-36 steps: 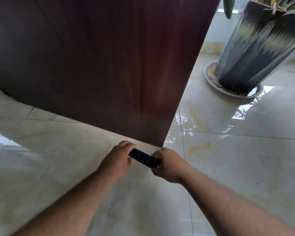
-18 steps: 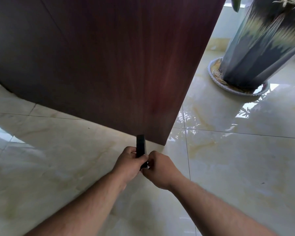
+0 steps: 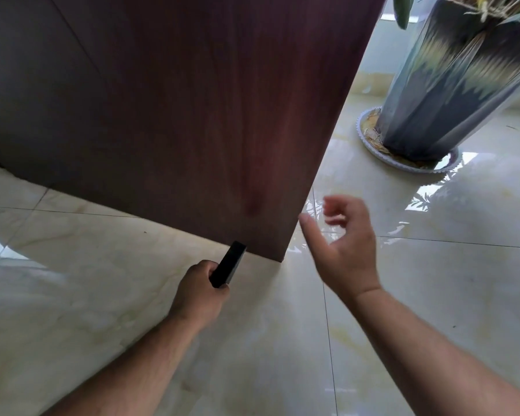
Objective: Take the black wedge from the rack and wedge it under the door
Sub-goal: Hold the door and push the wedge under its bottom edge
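Head view: we are gripping the wedge (image 3: 228, 268) in our left hand (image 3: 199, 295) at the door's (image 3: 192, 115) bottom edge, right hand (image 3: 344, 250) hanging empty, fingers loosely spread.

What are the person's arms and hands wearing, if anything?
Nothing shows on them: both forearms are bare up to the picture's edge, with no sleeves in view. The left hand and right hand have no gloves, and no watch, bracelet or ring is visible.
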The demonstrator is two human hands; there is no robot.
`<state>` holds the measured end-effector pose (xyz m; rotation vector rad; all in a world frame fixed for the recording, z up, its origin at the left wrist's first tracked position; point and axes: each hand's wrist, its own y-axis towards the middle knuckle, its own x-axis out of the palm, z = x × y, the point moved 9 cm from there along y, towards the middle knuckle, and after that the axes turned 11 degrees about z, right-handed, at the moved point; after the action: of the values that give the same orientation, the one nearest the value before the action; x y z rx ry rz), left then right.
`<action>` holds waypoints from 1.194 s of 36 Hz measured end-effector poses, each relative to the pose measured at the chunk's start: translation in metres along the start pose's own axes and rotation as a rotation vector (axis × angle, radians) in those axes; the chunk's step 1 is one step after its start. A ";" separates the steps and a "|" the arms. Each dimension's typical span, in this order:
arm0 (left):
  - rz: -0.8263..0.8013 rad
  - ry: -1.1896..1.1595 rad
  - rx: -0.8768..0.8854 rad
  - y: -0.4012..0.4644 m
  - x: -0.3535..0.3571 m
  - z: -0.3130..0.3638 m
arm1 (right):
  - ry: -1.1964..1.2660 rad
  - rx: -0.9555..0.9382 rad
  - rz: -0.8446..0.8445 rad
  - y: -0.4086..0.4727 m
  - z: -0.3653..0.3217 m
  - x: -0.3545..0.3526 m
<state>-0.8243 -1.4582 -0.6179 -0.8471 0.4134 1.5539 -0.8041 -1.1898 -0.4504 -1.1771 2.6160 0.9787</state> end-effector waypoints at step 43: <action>0.061 0.129 0.030 0.043 0.029 -0.046 | 0.296 0.123 -0.100 0.082 -0.038 0.030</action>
<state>-0.8518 -1.4781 -0.6781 -0.9216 0.5592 1.5501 -0.8768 -1.1916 -0.3888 -1.5062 2.7535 0.6587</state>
